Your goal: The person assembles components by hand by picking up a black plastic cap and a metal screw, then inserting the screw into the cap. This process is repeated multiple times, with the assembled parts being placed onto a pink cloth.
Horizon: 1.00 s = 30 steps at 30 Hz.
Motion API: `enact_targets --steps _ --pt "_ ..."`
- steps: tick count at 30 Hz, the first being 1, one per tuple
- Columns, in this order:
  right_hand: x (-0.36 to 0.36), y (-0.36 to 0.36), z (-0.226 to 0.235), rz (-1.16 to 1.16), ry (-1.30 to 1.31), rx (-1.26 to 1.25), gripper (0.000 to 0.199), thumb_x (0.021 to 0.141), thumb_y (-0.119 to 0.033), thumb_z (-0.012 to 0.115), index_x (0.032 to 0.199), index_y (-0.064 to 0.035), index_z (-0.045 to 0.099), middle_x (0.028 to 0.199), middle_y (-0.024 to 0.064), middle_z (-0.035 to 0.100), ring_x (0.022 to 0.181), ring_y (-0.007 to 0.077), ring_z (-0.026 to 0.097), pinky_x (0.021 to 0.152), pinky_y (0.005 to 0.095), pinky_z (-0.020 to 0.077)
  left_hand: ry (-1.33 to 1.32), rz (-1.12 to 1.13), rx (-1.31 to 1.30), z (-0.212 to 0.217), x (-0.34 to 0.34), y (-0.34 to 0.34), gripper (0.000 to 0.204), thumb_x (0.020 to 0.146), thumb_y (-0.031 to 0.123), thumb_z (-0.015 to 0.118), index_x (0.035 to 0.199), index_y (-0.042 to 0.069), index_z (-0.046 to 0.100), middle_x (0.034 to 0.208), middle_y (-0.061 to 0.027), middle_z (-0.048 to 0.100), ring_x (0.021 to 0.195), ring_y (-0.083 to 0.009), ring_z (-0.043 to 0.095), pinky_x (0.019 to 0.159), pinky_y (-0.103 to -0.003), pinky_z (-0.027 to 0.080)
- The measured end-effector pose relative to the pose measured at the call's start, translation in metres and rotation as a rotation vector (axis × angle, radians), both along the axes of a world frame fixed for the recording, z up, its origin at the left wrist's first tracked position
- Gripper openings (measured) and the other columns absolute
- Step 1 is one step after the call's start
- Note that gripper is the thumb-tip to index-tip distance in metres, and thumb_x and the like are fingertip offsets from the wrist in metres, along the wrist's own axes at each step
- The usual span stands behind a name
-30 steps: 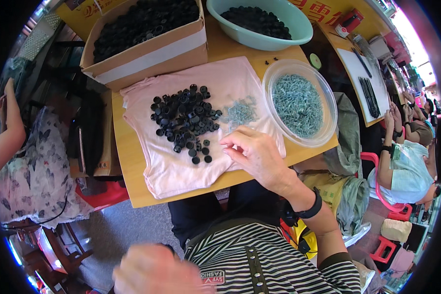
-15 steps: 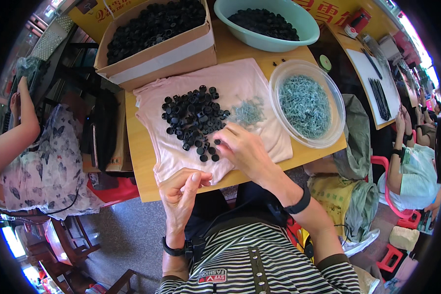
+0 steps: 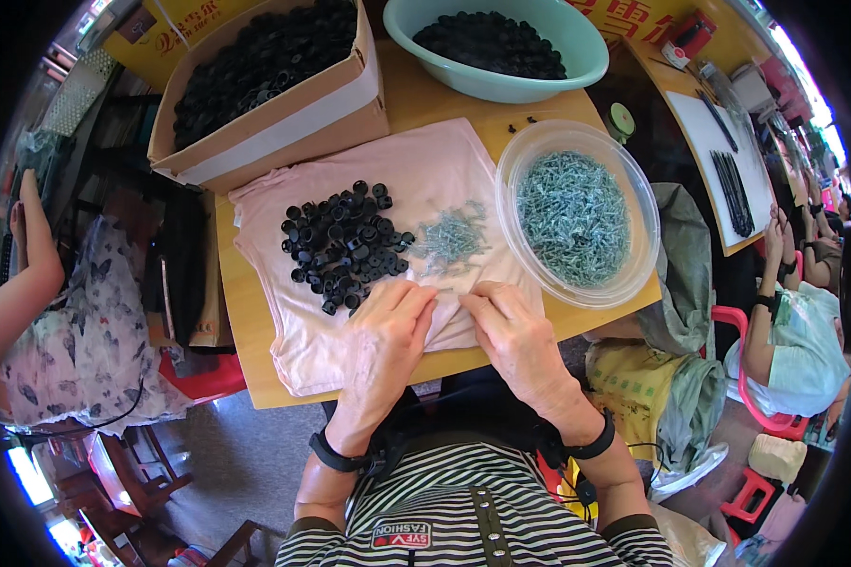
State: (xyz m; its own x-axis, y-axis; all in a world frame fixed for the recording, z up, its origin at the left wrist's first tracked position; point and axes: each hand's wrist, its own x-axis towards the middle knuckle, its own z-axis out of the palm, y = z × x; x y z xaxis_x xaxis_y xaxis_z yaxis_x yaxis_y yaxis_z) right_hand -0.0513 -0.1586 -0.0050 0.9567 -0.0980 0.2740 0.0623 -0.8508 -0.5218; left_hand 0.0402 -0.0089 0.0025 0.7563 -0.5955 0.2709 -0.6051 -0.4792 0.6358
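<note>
My left hand (image 3: 384, 331) and my right hand (image 3: 518, 335) face each other over the near part of a pink cloth (image 3: 298, 364). On both, thumb and fingers are pinched together, the fingertips a short gap apart. Whatever they hold is too small and too covered to name. Just beyond my left hand lies a heap of small round black plastic caps (image 3: 345, 236). To its right, a loose little pile of thin silvery screws (image 3: 452, 236) rests on the cloth. A round clear plastic tub (image 3: 644, 236) full of similar screws stands right of the cloth.
A cardboard box (image 3: 288, 142) of black caps stands at the back left, beside a pale green basin (image 3: 501, 90) holding more black pieces. A green roll (image 3: 621, 118) lies beyond the tub. Another person's arm (image 3: 28, 288) shows at left; other people sit at right.
My right hand has left the heap with a black cap and come back toward me; that cap is now hidden. My left hand has moved up and right, and the fingertips have come close together.
</note>
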Motion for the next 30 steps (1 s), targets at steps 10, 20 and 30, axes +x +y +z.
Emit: enact_targets --steps 10,20,30 --pt "0.0 -0.004 -0.005 0.047 -0.004 -0.071 0.037 0.071 -0.002 0.061 0.107 -0.0044 0.063 0.102 0.0051 0.058 0.092 0.0198 0.059 0.073 0.0307 0.0526 -0.129 -0.052 0.134 -0.006 0.011 0.003 0.014 0.072 0.005 0.065 0.085 0.009 0.063 0.082 -0.0034 0.054 0.079 -0.0212 0.057 0.066 -0.032 0.048" --pt "-0.003 -0.007 0.005 -0.088 0.103 0.751 0.021 0.083 -0.001 0.065 0.104 -0.0044 0.063 0.091 0.0037 0.064 0.081 0.013 0.063 0.065 0.0265 0.0522 -0.267 -0.177 0.279 0.002 0.021 0.007 0.016 0.071 0.005 0.07 0.085 0.007 0.064 0.086 -0.0055 0.056 0.084 -0.0247 0.056 0.073 -0.033 0.046" --pt "-0.014 -0.016 0.014 -0.019 0.258 1.762 0.027 0.089 -0.009 0.065 0.113 -0.0002 0.061 0.099 0.0071 0.067 0.084 0.0122 0.065 0.066 0.0237 0.0533 0.986 -0.138 -0.703 0.013 -0.021 0.009 0.011 0.089 0.003 0.064 0.098 -0.002 0.062 0.094 -0.003 0.063 0.085 -0.0084 0.061 0.075 -0.022 0.048"
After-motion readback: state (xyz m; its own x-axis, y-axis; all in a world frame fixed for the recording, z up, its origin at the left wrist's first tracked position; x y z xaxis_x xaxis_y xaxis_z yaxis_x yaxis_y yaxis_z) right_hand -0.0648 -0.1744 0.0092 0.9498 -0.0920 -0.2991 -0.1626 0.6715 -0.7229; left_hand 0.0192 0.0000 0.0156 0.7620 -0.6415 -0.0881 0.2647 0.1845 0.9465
